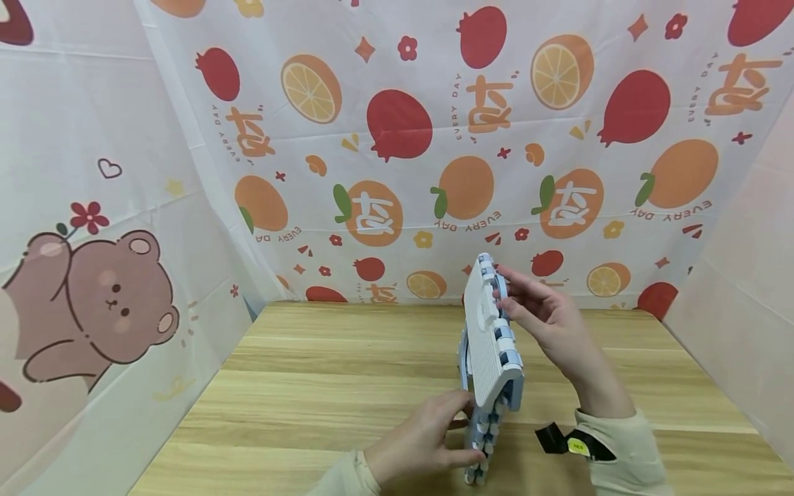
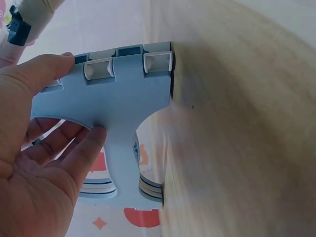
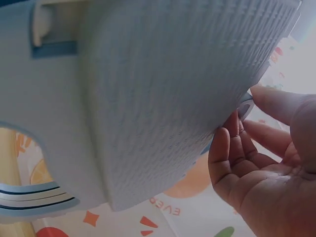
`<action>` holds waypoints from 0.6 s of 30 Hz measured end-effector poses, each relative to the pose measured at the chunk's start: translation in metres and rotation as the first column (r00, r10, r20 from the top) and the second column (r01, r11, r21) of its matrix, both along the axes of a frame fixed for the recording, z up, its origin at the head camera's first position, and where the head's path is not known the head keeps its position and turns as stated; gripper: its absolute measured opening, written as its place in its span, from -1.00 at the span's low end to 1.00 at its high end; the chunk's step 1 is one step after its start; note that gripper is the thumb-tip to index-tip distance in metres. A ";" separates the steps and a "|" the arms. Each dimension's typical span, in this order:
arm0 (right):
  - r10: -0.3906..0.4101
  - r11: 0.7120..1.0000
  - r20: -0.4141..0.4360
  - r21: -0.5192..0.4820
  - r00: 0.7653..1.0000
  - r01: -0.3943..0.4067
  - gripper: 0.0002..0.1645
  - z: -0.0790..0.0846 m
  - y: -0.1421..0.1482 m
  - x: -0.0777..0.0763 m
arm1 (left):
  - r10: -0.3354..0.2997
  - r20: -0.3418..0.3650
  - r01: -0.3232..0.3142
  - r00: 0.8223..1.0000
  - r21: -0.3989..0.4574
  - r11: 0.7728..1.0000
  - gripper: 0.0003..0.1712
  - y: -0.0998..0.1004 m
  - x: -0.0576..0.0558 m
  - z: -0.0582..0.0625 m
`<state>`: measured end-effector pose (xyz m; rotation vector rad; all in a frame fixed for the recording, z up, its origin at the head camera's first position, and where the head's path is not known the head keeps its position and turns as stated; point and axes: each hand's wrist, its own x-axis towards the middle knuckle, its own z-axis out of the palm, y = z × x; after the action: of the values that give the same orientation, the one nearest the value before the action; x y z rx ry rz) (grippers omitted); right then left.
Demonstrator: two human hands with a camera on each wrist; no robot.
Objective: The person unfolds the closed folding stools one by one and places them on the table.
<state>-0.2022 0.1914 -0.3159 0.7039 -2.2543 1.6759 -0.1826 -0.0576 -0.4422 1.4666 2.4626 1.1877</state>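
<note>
A folding stool (image 1: 480, 344) of white and pale blue plastic stands on edge on the table, partly folded. My left hand (image 1: 424, 437) grips its lower near part. In the left wrist view the thumb lies on the hinged edge of a blue leg panel (image 2: 123, 89), and the fingers reach into the panel's cutout. Up at the far end, my right hand (image 1: 552, 320) pinches the carrying handle at the stool's edge between thumb and fingers. The ribbed white seat (image 3: 163, 98) fills much of the right wrist view and hides part of the handle.
The stool stands on a wood-grain table (image 1: 335, 386). A fruit-print cloth (image 1: 347, 158) hangs behind the table's far edge, and a bear-print cloth (image 1: 124, 296) hangs at the left. A black strap (image 1: 552, 438) sticks out from the right sleeve.
</note>
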 end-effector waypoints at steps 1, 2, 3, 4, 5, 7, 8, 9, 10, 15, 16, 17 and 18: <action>0.003 1.000 -0.011 0.004 1.000 -0.003 -0.37 -0.001 0.000 0.000 | 0.001 0.002 -0.001 1.000 0.004 1.000 -0.32 0.000 0.000 -0.001; 0.003 1.000 -0.021 0.008 1.000 -0.003 -0.36 -0.002 0.000 0.001 | 0.000 0.002 0.000 1.000 0.009 1.000 -0.33 0.000 0.000 -0.001; 0.002 1.000 -0.031 0.011 1.000 -0.002 -0.35 -0.004 0.000 0.001 | -0.001 0.004 0.001 1.000 0.015 1.000 -0.34 0.000 0.000 -0.002; 0.002 1.000 -0.042 0.013 0.999 -0.001 -0.35 -0.006 0.000 0.002 | -0.001 0.002 0.001 1.000 0.019 1.000 -0.36 0.000 -0.001 -0.002; 0.004 1.000 -0.052 0.014 0.999 -0.003 -0.35 -0.007 0.001 0.002 | -0.001 0.000 0.001 1.000 0.022 1.000 -0.37 0.000 -0.001 -0.003; 0.005 1.000 -0.070 0.021 0.998 -0.004 -0.34 -0.012 0.003 0.004 | 0.003 -0.008 -0.003 1.000 0.026 1.000 -0.38 -0.001 0.000 -0.003; 0.007 1.000 -0.080 0.023 0.997 -0.006 -0.35 -0.014 0.004 0.005 | 0.005 -0.009 -0.005 1.000 0.027 1.000 -0.37 -0.001 0.000 -0.003; 0.008 1.000 -0.088 0.023 0.996 -0.006 -0.35 -0.016 0.005 0.006 | 0.009 -0.012 -0.008 1.000 0.024 1.000 -0.36 -0.001 0.000 -0.003; 0.011 1.000 -0.093 0.025 0.996 -0.009 -0.36 -0.017 0.007 0.006 | 0.011 -0.013 -0.011 1.000 0.022 1.000 -0.35 -0.001 0.000 -0.003; 0.007 0.998 -0.061 0.070 0.998 -0.003 -0.50 -0.027 0.014 0.010 | 0.013 0.037 -0.013 0.999 0.022 1.000 -0.26 -0.002 -0.001 -0.002; 0.016 0.996 -0.040 0.089 0.999 -0.012 -0.55 -0.029 0.016 0.010 | 0.012 0.049 -0.014 0.999 0.025 1.000 -0.24 -0.002 -0.001 -0.002; 0.025 0.993 -0.015 0.112 1.000 -0.024 -0.60 -0.032 0.018 0.011 | 0.014 0.058 -0.015 0.998 0.028 0.999 -0.22 -0.002 -0.001 -0.002; 0.040 0.990 0.012 0.136 0.999 -0.041 -0.64 -0.036 0.021 0.010 | 0.012 0.062 -0.014 0.998 0.032 0.999 -0.20 -0.002 -0.001 -0.002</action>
<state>-0.1918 0.2120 -0.3516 0.7789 -2.3938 1.5572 -0.1839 -0.0601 -0.4439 1.4008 2.4279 1.2608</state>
